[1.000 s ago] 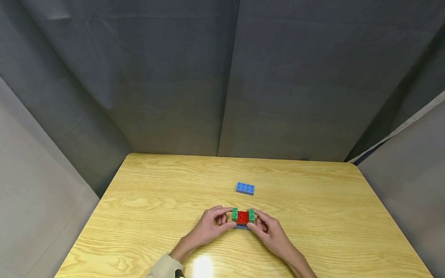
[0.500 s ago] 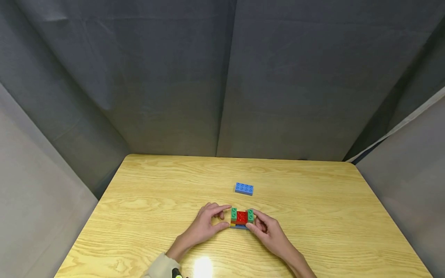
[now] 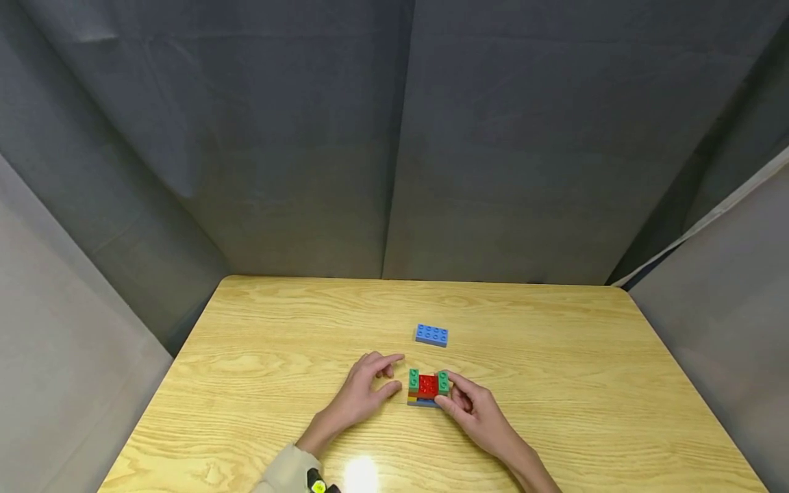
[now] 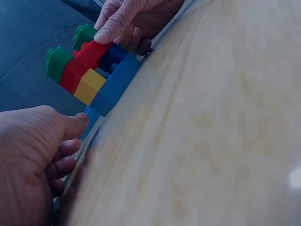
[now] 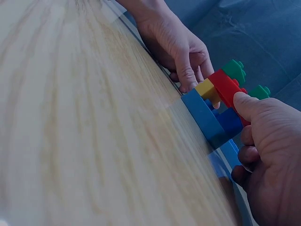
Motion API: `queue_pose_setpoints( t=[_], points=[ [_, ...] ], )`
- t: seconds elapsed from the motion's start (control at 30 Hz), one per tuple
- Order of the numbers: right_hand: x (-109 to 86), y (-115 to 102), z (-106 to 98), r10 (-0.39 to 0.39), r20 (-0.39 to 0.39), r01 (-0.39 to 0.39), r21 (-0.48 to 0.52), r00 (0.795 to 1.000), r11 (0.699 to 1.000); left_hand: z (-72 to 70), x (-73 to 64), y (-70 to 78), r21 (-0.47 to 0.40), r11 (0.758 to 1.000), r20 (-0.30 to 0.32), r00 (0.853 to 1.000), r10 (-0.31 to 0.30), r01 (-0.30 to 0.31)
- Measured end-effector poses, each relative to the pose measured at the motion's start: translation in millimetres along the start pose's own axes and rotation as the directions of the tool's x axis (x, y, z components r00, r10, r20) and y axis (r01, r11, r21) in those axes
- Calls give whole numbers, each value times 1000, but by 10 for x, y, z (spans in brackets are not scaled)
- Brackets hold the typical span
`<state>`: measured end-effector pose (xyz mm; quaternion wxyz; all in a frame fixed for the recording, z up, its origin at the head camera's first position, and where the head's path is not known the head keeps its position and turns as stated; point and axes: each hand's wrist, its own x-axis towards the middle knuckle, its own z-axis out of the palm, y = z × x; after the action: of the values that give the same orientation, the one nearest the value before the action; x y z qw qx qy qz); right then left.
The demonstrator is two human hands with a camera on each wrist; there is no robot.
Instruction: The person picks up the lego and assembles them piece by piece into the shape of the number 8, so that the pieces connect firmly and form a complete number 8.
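Observation:
A stack of toy building bricks stands on the table, a blue brick [image 4: 117, 87] at its base. Above that sit a yellow brick [image 4: 90, 86] and a dark blue brick [image 5: 230, 121], with a gap between them. A red brick [image 3: 428, 386] bridges these two, and a green brick [image 3: 414, 380] and a second green brick [image 3: 443, 383] stand on its ends. My right hand [image 3: 471, 407] pinches the stack's right end between thumb and forefinger. To the left, my left hand [image 3: 364, 390] is apart from the stack, thumb and forefinger spread with nothing between them.
A loose blue brick [image 3: 431, 335] with studs up lies on the wooden table [image 3: 296, 322] beyond the stack. Grey curtains [image 3: 308, 171] hang behind the table and along both sides.
My left hand has let go of the stack's left end and moved away leftward, its fingers spreading. My right hand has kept its pinch on the right end.

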<state>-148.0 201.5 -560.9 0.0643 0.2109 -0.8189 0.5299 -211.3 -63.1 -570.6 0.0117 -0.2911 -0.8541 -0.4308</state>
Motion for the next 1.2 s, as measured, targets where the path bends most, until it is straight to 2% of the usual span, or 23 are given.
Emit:
queue_pose_setpoints(
  t=[0.43, 0.63, 0.77, 1.2],
  points=[
    [2, 22, 30, -26, -15, 26, 3, 1000, 1000, -6, 176, -41, 16, 999, -17, 999, 33, -33],
    [11, 51, 40, -28, -7, 28, 0, 1000, 1000, -3, 242, -65, 12, 1000, -14, 1000, 15, -15],
    [11, 53, 45, 2, -4, -2, 5, 1000, 1000, -4, 292, -75, 22, 1000, -6, 1000, -4, 4],
    [5, 41, 42, -19, -29, 19, -1, 999, 1000, 31, 474, -70, 40, 998, 28, 998, -52, 50]
  ],
)
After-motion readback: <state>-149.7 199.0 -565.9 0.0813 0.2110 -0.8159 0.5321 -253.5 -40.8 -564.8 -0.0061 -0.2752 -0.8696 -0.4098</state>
